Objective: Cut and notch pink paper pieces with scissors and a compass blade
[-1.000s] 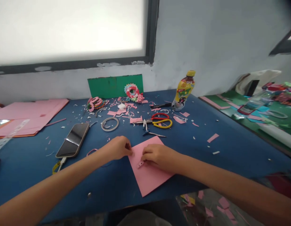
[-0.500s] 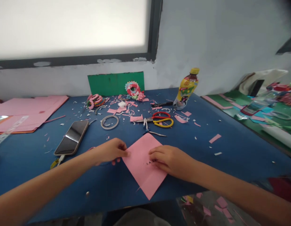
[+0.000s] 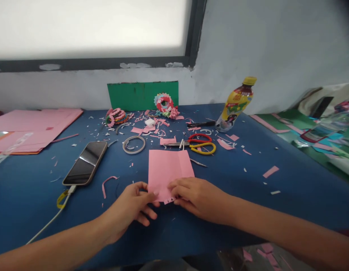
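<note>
A square sheet of pink paper lies on the blue table between my hands, with faint crease lines across it. At its near edge a narrow strip with dark marks shows, turned up or sticking out. My left hand pinches the near left corner, thumb on top and the other fingers below. My right hand rests on the near right part, its fingertips pressed together on the paper by the marked strip. Just beyond the sheet lie scissors with one red and one yellow handle.
A phone with a cable lies left, near a clear ring. Pink paper sheets are stacked far left. Paper wreaths and scraps lie at the back. A yellow-capped bottle leans at the right rear.
The pink paper has turned from a diamond to a square position, its marked part now at the near edge. My left hand has shifted to the near left corner. The view has shifted slightly.
</note>
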A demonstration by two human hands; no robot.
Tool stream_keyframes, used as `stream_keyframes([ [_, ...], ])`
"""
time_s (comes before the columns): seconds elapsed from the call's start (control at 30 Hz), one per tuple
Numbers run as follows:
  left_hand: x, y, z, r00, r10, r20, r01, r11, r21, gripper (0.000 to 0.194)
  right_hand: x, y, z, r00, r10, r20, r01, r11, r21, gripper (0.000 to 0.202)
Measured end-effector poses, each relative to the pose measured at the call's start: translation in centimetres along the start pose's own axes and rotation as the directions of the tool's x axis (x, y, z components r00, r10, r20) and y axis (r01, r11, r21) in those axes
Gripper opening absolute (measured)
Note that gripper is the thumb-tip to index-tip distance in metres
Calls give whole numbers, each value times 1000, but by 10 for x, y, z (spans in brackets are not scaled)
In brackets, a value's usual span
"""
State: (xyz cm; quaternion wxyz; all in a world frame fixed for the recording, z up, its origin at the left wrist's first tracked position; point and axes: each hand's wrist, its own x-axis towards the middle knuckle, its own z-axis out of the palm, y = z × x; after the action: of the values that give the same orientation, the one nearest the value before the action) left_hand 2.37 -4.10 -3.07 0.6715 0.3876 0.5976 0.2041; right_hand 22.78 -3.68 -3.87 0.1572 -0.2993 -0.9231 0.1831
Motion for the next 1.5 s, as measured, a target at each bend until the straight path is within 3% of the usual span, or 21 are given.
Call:
stream_keyframes([
  [0.1, -7, -7, -4, 995, -82, 50, 81, 996, 29, 36, -2, 8, -4, 998, 43, -42, -40, 996, 79, 17],
  [0.2, -18, -17, -12, 975, -184, 121, 181, 983, 36, 38, -3, 19, -11, 962, 251, -107, -235, 961, 148, 20],
  [0.27, -24, -21, -16, 965, -221, 145, 220, 975, 20, 40, -1, 29, -14, 925, 372, -73, -358, 920, 159, 21],
  [0.33, -26, -20, -17, 964, -230, 133, 230, 973, 12, 42, 4, 40, -16, 915, 403, -35, -393, 905, 161, 21],
  [0.57, -12, 2, -10, 985, -136, 102, 132, 990, 42, 41, 23, 75, -27, 892, 406, -202, -375, 911, 172, 21],
  [0.63, -5, 6, -7, 992, -93, 87, 89, 995, 44, 40, 23, 69, -32, 887, 380, -263, -349, 924, 158, 22],
  [0.7, 4, 8, -4, 994, -61, 87, 57, 997, 49, 40, 22, 55, -33, 911, 305, -280, -279, 952, 127, 21],
  [0.8, 20, 13, -2, 990, -6, 141, -9, 994, 108, 39, 17, 34, -24, 968, 184, -172, -173, 982, 79, 19],
  [0.87, 26, 22, -6, 980, 27, 197, -78, 964, 255, 37, 13, 27, -14, 983, 142, -115, -139, 990, 38, 17],
  [0.93, 28, 33, -13, 984, 40, 176, -136, 808, 574, 36, 8, 28, -4, 987, 124, -103, -126, 992, -11, 15],
  [1.0, 23, 42, -21, 972, 217, 93, -186, 461, 868, 41, 4, 33, 3, 986, 111, -121, -117, 992, -42, 13],
  [1.07, 18, 42, -24, 878, 458, 137, -237, 168, 957, 37, 2, 38, 7, 984, 89, -155, -99, 994, -56, 12],
  [1.1, 16, 38, -24, 814, 538, 220, -298, 62, 953, 33, 2, 40, 8, 982, 77, -173, -89, 994, -62, 12],
  [1.17, 16, 27, -23, 684, 587, 432, -465, -105, 879, 26, 1, 42, 10, 976, 57, -208, -73, 995, -72, 12],
  [1.23, 20, 14, -20, 582, 592, 557, -562, -203, 802, 19, 1, 43, 10, 969, 57, -240, -77, 994, -78, 13],
  [1.3, 25, 6, -18, 520, 581, 626, -606, -265, 750, 16, 2, 45, 10, 965, 68, -255, -91, 993, -78, 15],
  [1.5, 24, 2, -6, 448, 527, 723, -579, -446, 683, 24, 7, 48, 12, 970, 124, -212, -127, 992, -2, 19],
])
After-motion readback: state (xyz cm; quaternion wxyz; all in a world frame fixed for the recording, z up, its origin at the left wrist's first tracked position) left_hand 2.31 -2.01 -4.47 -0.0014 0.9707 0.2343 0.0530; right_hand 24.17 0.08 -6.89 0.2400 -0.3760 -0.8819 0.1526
